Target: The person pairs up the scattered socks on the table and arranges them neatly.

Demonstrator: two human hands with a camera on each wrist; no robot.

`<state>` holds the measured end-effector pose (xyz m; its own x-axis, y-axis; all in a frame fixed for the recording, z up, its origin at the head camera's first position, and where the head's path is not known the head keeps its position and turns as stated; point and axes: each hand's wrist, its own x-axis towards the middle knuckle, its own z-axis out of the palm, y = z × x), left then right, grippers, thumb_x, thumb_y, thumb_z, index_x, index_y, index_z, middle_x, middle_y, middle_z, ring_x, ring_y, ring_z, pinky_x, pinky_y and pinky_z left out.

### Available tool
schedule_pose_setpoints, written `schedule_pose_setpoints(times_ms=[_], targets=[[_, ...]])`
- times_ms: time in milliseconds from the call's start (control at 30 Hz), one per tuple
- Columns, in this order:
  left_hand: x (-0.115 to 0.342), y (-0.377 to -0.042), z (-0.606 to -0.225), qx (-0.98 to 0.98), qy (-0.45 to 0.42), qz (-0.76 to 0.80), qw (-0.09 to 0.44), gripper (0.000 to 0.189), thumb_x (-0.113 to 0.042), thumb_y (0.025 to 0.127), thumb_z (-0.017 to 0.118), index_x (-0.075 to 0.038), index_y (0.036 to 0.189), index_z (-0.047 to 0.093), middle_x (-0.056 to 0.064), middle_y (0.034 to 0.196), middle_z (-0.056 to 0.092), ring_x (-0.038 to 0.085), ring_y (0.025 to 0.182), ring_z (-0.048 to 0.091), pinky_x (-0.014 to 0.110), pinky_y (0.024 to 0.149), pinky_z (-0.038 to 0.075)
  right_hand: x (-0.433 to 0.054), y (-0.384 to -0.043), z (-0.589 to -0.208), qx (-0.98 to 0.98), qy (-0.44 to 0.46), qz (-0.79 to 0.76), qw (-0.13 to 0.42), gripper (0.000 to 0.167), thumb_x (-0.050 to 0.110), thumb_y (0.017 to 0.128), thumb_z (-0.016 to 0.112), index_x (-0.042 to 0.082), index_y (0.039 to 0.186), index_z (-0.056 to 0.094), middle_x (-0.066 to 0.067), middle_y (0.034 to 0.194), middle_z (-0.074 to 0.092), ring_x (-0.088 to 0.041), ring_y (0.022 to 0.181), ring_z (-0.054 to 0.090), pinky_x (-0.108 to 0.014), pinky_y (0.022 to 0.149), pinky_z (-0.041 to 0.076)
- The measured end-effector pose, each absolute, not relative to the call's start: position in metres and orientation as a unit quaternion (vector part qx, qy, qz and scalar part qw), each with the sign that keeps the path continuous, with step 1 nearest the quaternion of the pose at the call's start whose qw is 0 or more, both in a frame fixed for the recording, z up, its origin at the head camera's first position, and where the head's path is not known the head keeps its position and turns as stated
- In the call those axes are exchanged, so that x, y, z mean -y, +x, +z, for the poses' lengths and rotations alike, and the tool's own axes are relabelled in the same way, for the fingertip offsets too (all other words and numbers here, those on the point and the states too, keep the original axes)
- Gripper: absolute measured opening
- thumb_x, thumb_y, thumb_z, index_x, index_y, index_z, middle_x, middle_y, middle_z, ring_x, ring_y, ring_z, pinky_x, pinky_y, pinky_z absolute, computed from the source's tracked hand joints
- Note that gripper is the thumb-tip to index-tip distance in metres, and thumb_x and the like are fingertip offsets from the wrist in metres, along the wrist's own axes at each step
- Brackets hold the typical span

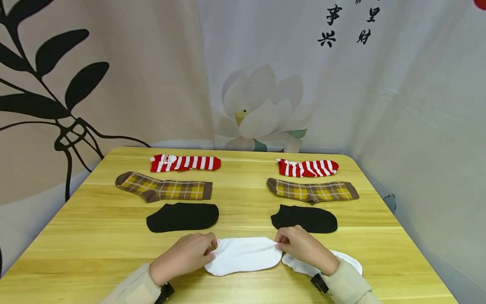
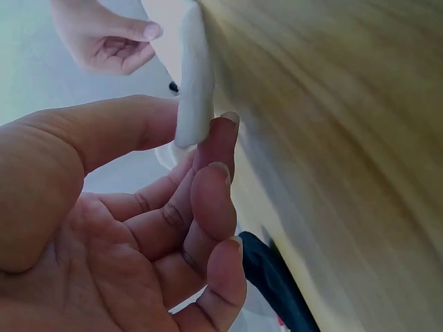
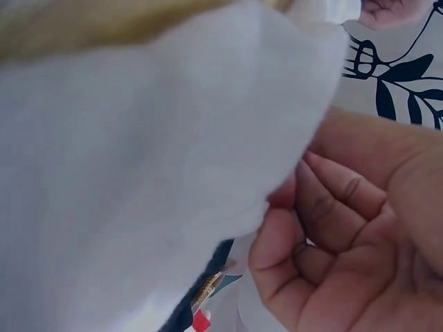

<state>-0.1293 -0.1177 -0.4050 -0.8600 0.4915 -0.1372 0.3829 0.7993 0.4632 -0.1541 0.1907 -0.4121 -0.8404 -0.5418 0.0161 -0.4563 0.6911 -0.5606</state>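
A white ankle sock (image 1: 246, 256) is stretched between both hands near the front of the table. My left hand (image 1: 187, 256) pinches its left end; in the left wrist view, thumb and index finger meet on the sock edge (image 2: 196, 79) while the other fingers curl below. The right hand (image 1: 305, 248) grips the opposite end between thumb and fingers. Beneath the right wrist lies a second white sock (image 1: 351, 261), partly covered by that forearm. White fabric (image 3: 152, 159) fills much of the right wrist view and hides the right fingertips.
Behind the hands lie two black ankle socks (image 1: 183, 217) (image 1: 305, 219), two yellow-brown plaid socks (image 1: 178, 190) (image 1: 311, 191) and two red-and-white striped socks (image 1: 186, 163) (image 1: 307, 168), in two columns. The wooden table (image 1: 243, 219) ends at a printed curtain (image 1: 152, 84).
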Motion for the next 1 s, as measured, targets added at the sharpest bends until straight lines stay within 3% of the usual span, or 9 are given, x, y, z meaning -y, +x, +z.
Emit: schedule_pose_setpoints(times_ms=[200, 467, 700, 1000], targets=[[0.117, -0.129, -0.409, -0.945, 0.237, 0.196, 0.112, 0.012, -0.017, 0.086, 0.071, -0.014, 0.086, 0.06, -0.008, 0.064, 0.049, 0.008, 0.056, 0.041, 0.025, 0.055, 0.034, -0.191, -0.154, -0.413, -0.919, -0.279, -0.27, 0.073, 0.006, 0.005, 0.083, 0.073, 0.008, 0.08, 0.068, 0.002, 0.072, 0.067, 0.003, 0.064, 0.055, -0.018, 0.058, 0.046], [0.117, -0.131, -0.411, -0.95, 0.232, 0.183, 0.102, 0.027, -0.016, 0.083, 0.073, -0.017, 0.069, 0.05, -0.007, 0.057, 0.041, 0.008, 0.052, 0.034, 0.023, 0.05, 0.026, -0.186, -0.154, -0.413, -0.93, -0.271, -0.236, 0.081, 0.008, 0.007, 0.083, 0.073, 0.011, 0.078, 0.067, 0.006, 0.071, 0.063, 0.001, 0.062, 0.05, -0.019, 0.057, 0.043], [0.116, -0.133, -0.41, -0.953, 0.223, 0.178, 0.106, 0.028, -0.016, 0.082, 0.074, -0.017, 0.067, 0.05, -0.006, 0.058, 0.043, 0.009, 0.052, 0.034, 0.024, 0.05, 0.026, -0.181, -0.151, -0.409, -0.939, -0.271, -0.202, 0.067, 0.009, 0.007, 0.083, 0.073, 0.011, 0.078, 0.067, 0.007, 0.069, 0.058, -0.001, 0.062, 0.044, -0.019, 0.057, 0.04], [0.114, -0.133, -0.41, -0.956, 0.222, 0.161, 0.1, 0.029, -0.019, 0.08, 0.077, -0.018, 0.066, 0.052, -0.008, 0.058, 0.046, 0.008, 0.052, 0.037, 0.024, 0.051, 0.029, -0.18, -0.147, -0.41, -0.945, -0.303, -0.124, 0.01, 0.009, 0.01, 0.083, 0.073, 0.013, 0.076, 0.068, 0.006, 0.073, 0.064, -0.008, 0.069, 0.051, -0.023, 0.064, 0.043]])
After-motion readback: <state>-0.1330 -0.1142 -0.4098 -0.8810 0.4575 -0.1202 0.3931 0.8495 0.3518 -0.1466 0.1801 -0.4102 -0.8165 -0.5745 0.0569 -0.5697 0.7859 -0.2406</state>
